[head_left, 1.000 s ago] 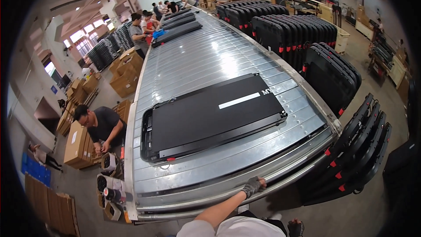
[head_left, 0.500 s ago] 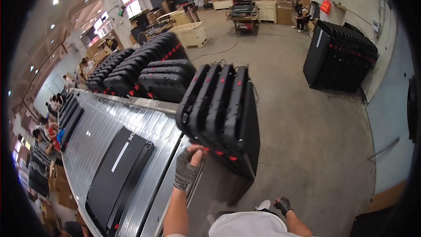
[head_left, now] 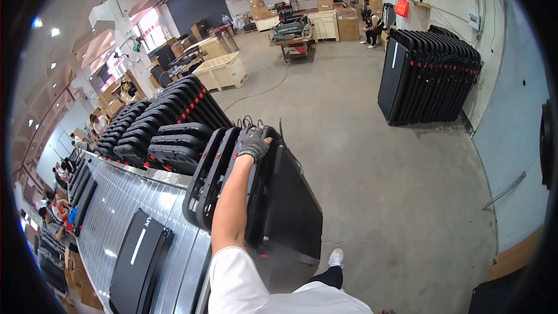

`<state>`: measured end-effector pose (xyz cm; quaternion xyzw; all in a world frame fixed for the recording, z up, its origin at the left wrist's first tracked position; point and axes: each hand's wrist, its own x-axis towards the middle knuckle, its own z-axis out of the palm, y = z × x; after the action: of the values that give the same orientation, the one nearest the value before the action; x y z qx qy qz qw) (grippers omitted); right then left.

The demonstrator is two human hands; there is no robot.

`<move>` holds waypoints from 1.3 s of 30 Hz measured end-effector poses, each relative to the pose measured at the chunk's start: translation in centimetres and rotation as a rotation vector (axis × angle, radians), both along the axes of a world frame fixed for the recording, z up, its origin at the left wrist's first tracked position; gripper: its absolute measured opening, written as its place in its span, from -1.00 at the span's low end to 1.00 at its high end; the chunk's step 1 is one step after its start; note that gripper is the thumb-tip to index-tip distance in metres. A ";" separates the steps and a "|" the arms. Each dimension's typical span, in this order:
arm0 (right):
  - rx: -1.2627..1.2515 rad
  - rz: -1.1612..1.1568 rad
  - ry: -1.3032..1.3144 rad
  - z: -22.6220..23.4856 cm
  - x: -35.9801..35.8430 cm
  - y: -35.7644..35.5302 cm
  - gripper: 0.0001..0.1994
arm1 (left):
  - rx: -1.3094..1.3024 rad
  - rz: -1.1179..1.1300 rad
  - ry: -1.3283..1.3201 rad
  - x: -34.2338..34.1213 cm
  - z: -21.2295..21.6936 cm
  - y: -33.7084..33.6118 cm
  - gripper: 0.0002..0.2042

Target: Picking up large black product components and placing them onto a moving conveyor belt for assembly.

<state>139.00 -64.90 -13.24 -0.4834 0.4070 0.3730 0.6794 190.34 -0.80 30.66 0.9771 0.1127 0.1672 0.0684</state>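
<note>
My left hand (head_left: 254, 144), in a grey fingerless glove, reaches forward to the top of a row of flat black units standing on edge. Its fingers curl over the upper edge of the outermost flat black unit (head_left: 288, 197), near the right end of the row. Beside that one stand more black units (head_left: 204, 180) with rounded corners and small red tabs, some partly hidden by my forearm. Of my right hand, at most a sliver shows at the lower edge, too little to read its fingers.
Left of the row runs a shiny metal roller conveyor (head_left: 168, 197), with a black unit (head_left: 139, 261) lying on it. Further rows of black units (head_left: 168, 113) line its far side. Another upright stack (head_left: 427, 75) stands by the right wall. People work in the background.
My left hand has moved up and forward, from the row's near lower corner to the top of the outermost unit. My right hand has dropped almost wholly from view. My view has shifted.
</note>
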 end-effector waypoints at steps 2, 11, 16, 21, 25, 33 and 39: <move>-0.223 0.065 0.099 1.2 0.3 0.2 -0.39 | -0.137 0.096 0.108 4.0 -1.4 0.5 -0.46; -0.529 0.374 -0.011 -0.4 16.6 -3.8 -0.72 | -0.047 0.140 0.553 14.8 -4.1 2.9 -0.61; -1.119 1.422 -0.579 -5.3 28.0 -5.3 -0.69 | 0.054 0.080 0.546 12.4 -1.5 -0.1 -0.64; -0.503 0.453 -0.764 5.0 48.6 6.3 -0.64 | 0.047 -0.013 0.476 5.6 1.6 -8.4 -0.70; -0.292 0.518 -1.326 19.0 57.0 20.2 -0.42 | 0.083 -0.019 0.321 -2.5 3.3 -15.8 -0.66; 0.104 1.074 -1.557 30.6 55.1 28.6 -0.60 | -0.037 0.119 0.288 -14.7 5.7 -25.2 -0.51; 0.364 1.071 -1.389 27.9 45.2 23.1 -0.79 | 0.011 0.331 0.197 -23.5 4.7 -27.9 -0.45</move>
<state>184.24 -41.77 14.62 -0.6102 -0.4415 0.3222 0.5735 166.83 -28.68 35.34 0.9572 0.2770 0.0804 0.0235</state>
